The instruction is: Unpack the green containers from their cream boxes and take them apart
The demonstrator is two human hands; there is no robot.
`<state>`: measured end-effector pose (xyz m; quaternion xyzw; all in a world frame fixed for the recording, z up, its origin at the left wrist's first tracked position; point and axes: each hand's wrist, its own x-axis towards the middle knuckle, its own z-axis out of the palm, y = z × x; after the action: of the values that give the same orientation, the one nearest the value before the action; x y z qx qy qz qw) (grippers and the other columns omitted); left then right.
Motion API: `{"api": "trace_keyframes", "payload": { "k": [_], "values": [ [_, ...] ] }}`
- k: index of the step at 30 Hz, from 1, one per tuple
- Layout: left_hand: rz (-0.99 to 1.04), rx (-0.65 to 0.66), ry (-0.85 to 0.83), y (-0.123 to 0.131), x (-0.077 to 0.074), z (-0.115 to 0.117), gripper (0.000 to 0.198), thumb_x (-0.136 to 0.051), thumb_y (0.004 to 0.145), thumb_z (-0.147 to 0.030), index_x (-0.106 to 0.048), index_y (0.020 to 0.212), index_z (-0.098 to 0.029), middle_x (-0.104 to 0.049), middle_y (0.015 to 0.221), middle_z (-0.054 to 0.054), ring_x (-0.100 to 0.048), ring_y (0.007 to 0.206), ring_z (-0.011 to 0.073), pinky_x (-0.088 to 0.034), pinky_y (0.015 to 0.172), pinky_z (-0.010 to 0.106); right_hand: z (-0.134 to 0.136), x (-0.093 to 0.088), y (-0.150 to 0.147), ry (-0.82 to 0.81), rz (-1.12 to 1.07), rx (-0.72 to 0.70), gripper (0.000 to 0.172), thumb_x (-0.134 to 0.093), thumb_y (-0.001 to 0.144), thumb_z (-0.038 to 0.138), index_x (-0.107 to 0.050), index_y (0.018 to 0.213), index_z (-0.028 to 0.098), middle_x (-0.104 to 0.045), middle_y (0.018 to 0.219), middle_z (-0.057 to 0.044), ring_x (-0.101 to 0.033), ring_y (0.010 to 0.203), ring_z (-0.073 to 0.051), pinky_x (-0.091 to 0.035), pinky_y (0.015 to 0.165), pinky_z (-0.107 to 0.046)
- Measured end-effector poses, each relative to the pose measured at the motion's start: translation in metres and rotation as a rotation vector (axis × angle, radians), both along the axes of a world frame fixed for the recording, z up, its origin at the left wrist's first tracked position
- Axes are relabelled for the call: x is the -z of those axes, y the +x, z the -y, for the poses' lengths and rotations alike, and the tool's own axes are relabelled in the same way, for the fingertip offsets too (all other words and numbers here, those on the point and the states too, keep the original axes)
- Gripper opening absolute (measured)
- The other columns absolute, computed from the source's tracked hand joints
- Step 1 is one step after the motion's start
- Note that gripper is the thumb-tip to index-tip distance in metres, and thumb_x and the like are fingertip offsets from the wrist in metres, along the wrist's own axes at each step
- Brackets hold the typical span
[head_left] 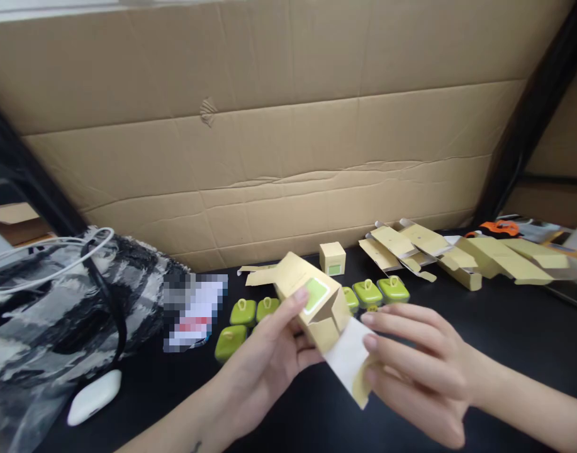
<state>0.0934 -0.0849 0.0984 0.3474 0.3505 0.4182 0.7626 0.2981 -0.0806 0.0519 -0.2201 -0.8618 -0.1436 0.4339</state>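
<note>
Holding box between left fingers

Around the patterned fabric: a white cable on top, a white case just in front — a cardboard panel behind, an orange object well to its right.

This looks like a packing workstation, with a corrugated cardboard panel behind the black tabletop, metal posts flanking it, and unfolded cartons and green-lidded containers on it.
</note>
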Motion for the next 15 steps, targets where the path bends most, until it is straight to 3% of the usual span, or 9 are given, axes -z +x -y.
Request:
{"api": "trace_keyframes", "payload": {
  "k": [3,5,9,12,15],
  "values": [
    [-0.085,-0.129,0.061,-0.006,0.004,-0.002,0.041,-0.067,0.082,-0.043,-0.063,0.108,-0.011,-0.073,0.094,0.009,-0.066,0.074,0.0165,-0.053,0.068,0.026,0.003,-0.01,-0.005,0.285,0.19,-0.087,0.012,-0.063,0.081,0.016,-0.065,0.087,0.027,-0.074,0.102,-0.003,-0.069,0.084,-0.019,-0.057,0.069,-0.034],
    [-0.152,-0.19,0.143,-0.007,0.005,-0.003,0.046,-0.07,0.08,-0.044,-0.06,0.111,-0.013,-0.073,0.095,0.008,-0.066,0.069,0.0163,-0.052,0.061,0.026,0.004,-0.014,-0.008,0.308,0.255,-0.051,0.018,-0.063,0.083,0.021,-0.065,0.101,0.026,-0.073,0.107,-0.004,-0.069,0.082,-0.019,-0.056,0.067,-0.033],
    [-0.188,-0.281,0.31,-0.003,0.003,-0.004,0.051,-0.074,0.078,-0.031,-0.05,0.121,-0.019,-0.07,0.111,0.008,-0.068,0.093,0.0231,-0.054,0.074,0.03,0.002,-0.015,-0.012,0.3,0.281,0.008,0.03,-0.062,0.085,0.023,-0.061,0.115,0.024,-0.074,0.105,-0.005,-0.068,0.088,-0.019,-0.056,0.073,-0.033],
    [-0.19,-0.323,0.333,0.0,0.004,-0.003,0.052,-0.074,0.079,-0.027,-0.046,0.123,-0.022,-0.069,0.114,0.007,-0.066,0.101,0.0236,-0.054,0.081,0.031,0.002,-0.011,-0.015,0.168,0.201,0.008,0.033,-0.064,0.084,0.03,-0.058,0.114,0.018,-0.073,0.096,-0.009,-0.068,0.082,-0.021,-0.056,0.07,-0.034],
    [-0.197,-0.368,0.352,0.0,0.009,-0.003,0.038,-0.069,0.083,-0.028,-0.049,0.116,-0.02,-0.07,0.112,0.006,-0.066,0.1,0.0213,-0.053,0.082,0.03,0.004,-0.005,-0.02,-0.237,-0.089,-0.052,0.031,-0.063,0.083,0.043,-0.05,0.104,0.024,-0.066,0.093,-0.006,-0.066,0.079,-0.021,-0.056,0.067,-0.032]
  ]
}}
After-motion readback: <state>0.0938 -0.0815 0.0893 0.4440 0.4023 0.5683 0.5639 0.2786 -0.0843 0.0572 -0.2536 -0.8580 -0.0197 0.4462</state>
